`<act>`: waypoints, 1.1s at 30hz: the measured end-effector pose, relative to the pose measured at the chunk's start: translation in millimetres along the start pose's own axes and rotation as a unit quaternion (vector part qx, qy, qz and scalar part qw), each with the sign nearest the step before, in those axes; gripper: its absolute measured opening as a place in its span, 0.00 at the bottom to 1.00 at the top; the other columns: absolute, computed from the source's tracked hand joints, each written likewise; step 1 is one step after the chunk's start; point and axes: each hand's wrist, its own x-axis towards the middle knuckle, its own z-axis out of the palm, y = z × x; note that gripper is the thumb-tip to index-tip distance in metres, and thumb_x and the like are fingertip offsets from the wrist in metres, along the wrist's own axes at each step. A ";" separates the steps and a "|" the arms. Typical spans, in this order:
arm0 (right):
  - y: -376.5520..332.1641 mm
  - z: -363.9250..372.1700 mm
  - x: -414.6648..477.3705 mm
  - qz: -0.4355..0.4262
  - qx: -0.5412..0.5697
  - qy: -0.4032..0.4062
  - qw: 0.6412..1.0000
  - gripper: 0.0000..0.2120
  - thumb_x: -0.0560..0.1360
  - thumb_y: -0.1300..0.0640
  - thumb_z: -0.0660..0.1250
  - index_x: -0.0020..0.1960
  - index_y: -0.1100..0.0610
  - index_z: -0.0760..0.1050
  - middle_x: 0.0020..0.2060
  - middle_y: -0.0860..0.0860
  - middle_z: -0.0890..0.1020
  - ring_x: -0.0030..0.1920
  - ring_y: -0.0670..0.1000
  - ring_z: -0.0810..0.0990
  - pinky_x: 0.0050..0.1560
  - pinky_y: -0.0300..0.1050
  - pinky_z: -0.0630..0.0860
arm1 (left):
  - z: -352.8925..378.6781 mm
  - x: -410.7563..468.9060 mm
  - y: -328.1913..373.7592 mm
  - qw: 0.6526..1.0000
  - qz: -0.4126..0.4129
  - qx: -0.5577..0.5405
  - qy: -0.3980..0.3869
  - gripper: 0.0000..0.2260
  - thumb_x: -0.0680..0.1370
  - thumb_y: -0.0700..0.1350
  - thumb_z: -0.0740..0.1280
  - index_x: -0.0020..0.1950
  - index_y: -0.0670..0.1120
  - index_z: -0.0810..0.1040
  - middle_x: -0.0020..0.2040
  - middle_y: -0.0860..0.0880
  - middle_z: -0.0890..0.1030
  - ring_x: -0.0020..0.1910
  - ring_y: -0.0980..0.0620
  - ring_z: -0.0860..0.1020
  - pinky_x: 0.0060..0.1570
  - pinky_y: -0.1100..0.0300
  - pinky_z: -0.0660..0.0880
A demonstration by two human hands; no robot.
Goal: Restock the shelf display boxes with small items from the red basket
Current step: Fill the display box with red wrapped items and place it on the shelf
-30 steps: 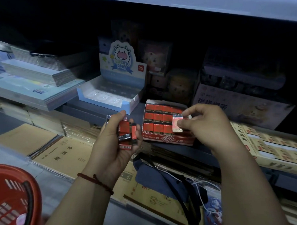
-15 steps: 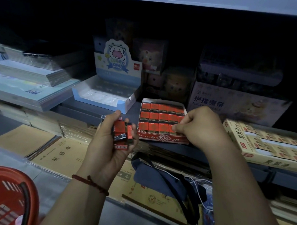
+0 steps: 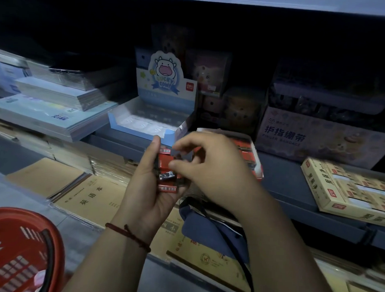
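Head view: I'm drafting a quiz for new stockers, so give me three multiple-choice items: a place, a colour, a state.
1. Where is the red basket? A) on the shelf B) far right C) lower left corner.
2. What colour are the small packets in hand? A) red B) green C) white.
3. What is the left hand doing? A) hanging empty B) gripping a stack of packets C) pressing the basket.
Answers: 1 C, it fills the bottom-left edge of view. 2 A, their wrappers show red in the palm. 3 B, it curls round the stack while the right hand reaches in.
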 end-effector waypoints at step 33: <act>12.6 -22.2 2.5 0.075 0.065 0.111 0.989 0.05 0.76 0.53 0.74 0.44 0.53 0.83 0.38 0.51 0.84 0.38 0.47 0.82 0.42 0.44 0.79 | -6.0 -2.0 6.9 1.000 0.018 -0.001 0.022 0.20 0.79 0.58 0.67 0.39 0.43 0.84 0.42 0.45 0.79 0.38 0.51 0.77 0.44 0.60 0.71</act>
